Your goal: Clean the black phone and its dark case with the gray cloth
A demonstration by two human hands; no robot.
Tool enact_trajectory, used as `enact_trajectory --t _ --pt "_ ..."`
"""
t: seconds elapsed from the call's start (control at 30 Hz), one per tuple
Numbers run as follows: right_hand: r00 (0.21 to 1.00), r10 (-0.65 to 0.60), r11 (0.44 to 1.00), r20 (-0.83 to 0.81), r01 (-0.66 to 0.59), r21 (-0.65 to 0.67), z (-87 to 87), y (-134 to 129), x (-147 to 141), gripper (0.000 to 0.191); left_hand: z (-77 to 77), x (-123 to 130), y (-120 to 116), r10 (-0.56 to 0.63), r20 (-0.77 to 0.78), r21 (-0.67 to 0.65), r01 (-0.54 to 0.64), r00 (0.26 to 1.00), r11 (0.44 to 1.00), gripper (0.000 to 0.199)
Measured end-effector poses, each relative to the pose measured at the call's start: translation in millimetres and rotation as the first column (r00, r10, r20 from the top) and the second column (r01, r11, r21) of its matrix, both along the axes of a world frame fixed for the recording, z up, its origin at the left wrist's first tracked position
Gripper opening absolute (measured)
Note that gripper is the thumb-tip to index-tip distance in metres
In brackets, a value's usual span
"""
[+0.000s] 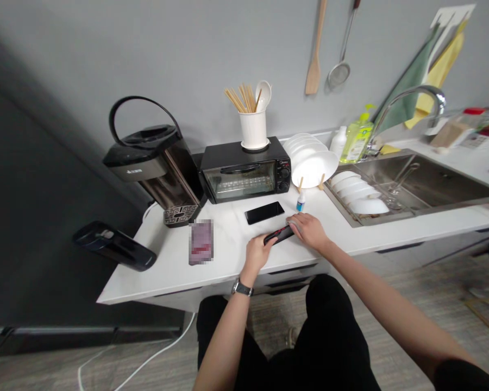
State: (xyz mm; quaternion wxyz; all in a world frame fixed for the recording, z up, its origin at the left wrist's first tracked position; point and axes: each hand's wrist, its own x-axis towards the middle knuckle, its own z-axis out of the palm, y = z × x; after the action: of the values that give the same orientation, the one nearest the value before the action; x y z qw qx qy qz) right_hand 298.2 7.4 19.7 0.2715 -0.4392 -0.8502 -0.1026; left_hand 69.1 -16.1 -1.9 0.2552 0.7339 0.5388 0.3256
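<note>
My left hand (257, 252) is closed on the left end of a long, slim black object with a red streak along it, possibly a case (284, 234). My right hand (308, 231) lies over its other end with fingers bent down onto it. Something greyish shows under those fingertips, too small to make out. The object is just above the white counter (228, 271) or resting on it; I cannot tell which. Behind it lies a black smartphone (264, 212), screen up. A small white bottle with a blue label (300, 202) stands just beyond my right hand.
A toaster oven (244, 179) carries a white utensil holder (253, 129). To its left are a drink dispenser (163, 174), a blurred purple item (201, 242) and a dark flask (114, 247). Racked plates (313, 163) and a sink (452, 187) with bowls (358, 193) are right.
</note>
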Motion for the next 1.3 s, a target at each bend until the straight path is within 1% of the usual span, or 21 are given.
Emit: enact_trajectory --t 0.07,0.13,0.2,0.27,0.3,0.37,0.4,0.47,0.53,0.6,0.63,0.7,0.77,0.83,0.9,0.97,1.07,1.17,1.23,1.3 --pt "0.982 -0.152 0.988 -0.112 0.152 -0.008 -2.7 -7.7 -9.6 0.033 -0.4 0.4 0.2 0.001 -0.002 0.004 -0.001 1.000 1.000 0.028" --pt "0.921 -0.282 0.958 -0.268 0.287 -0.021 -5.7 -19.2 -29.4 0.033 -0.1 0.6 0.2 -0.018 0.025 0.008 0.018 1.000 1.000 0.027" --pt "0.856 -0.336 0.935 -0.392 0.354 -0.029 -7.6 -31.3 -53.9 0.032 0.6 0.5 -0.2 -0.049 0.070 0.009 0.048 0.996 0.999 0.026" --pt "0.835 -0.328 0.936 -0.441 0.350 -0.033 -7.6 -41.2 -77.2 0.033 1.1 -0.1 -0.7 -0.075 0.098 0.012 0.074 0.992 0.997 0.026" --pt "0.842 -0.311 0.944 -0.441 0.329 -0.037 -6.9 -44.6 -86.8 0.033 1.1 -0.5 -0.9 -0.076 0.086 0.011 0.075 0.993 0.997 0.026" --pt "0.886 -0.245 0.967 -0.394 0.251 -0.038 -5.0 -47.7 -100.0 0.034 -0.1 -1.8 -0.6 -0.048 0.022 -0.001 0.048 0.999 0.999 0.027" --pt "0.919 -0.189 0.981 -0.347 0.191 -0.029 -4.0 -47.3 -102.9 0.034 -1.3 -2.5 -0.2 -0.028 -0.017 -0.009 0.027 0.999 1.000 0.028" --pt "0.978 -0.035 0.999 -0.207 0.035 -0.003 -2.1 -43.5 -100.7 0.036 -3.9 -3.6 0.9 0.001 -0.070 -0.023 -0.003 0.998 1.000 0.028" --pt "0.989 0.142 0.990 -0.033 -0.142 0.002 -0.4 -36.4 -88.5 0.041 -5.7 -4.1 1.8 0.003 -0.082 -0.030 -0.006 0.997 1.000 0.024" --pt "0.959 0.259 0.966 0.115 -0.259 -0.018 1.7 -27.5 -69.3 0.045 -5.6 -3.8 1.9 0.007 -0.086 -0.034 -0.010 0.996 0.999 0.019" --pt "0.943 0.287 0.958 0.169 -0.287 -0.026 3.0 -22.8 -58.4 0.046 -4.8 -3.5 1.7 0.007 -0.086 -0.034 -0.010 0.996 0.999 0.017" --pt "0.931 0.286 0.958 0.229 -0.287 -0.028 5.8 -13.8 -36.6 0.045 -2.2 -2.6 0.8 -0.011 -0.055 -0.024 0.010 0.998 1.000 0.018" --pt "0.939 0.248 0.968 0.239 -0.250 -0.024 7.9 -6.2 -17.3 0.041 0.4 -1.6 0.0 -0.045 0.010 -0.005 0.045 0.999 0.999 0.023" --pt "0.957 0.194 0.981 0.217 -0.194 -0.024 8.2 -0.7 -2.9 0.036 2.5 -0.8 -0.5 -0.053 0.055 0.000 0.053 0.997 0.999 0.027" --pt "0.981 0.117 0.993 0.157 -0.116 -0.019 6.5 1.7 4.5 0.033 4.0 0.0 -0.5 -0.022 0.038 -0.018 0.023 0.999 1.000 0.028" --pt "0.997 0.032 0.999 0.063 -0.031 -0.016 3.4 0.6 3.5 0.032 5.0 0.7 -0.4 0.008 0.001 -0.032 -0.007 1.000 0.999 0.027" --pt "0.985 -0.102 0.995 -0.137 0.099 -0.029 -1.4 -7.3 -13.2 0.034 5.1 1.0 -0.4 0.015 0.000 -0.030 -0.015 1.000 0.999 0.027" --pt "0.907 -0.269 0.963 -0.325 0.265 -0.056 -3.6 -18.9 -38.6 0.036 3.1 0.4 -0.3 -0.006 0.037 -0.021 0.006 0.999 1.000 0.027" --pt "0.861 -0.340 0.937 -0.378 0.346 -0.055 -3.1 -25.9 -53.9 0.035 1.3 -0.3 0.2 -0.029 0.077 -0.013 0.030 0.997 0.999 0.027" --pt "0.858 -0.351 0.931 -0.374 0.364 -0.039 -1.6 -30.8 -66.3 0.034 -0.3 -0.9 0.8 -0.054 0.115 -0.005 0.055 0.992 0.998 0.026"
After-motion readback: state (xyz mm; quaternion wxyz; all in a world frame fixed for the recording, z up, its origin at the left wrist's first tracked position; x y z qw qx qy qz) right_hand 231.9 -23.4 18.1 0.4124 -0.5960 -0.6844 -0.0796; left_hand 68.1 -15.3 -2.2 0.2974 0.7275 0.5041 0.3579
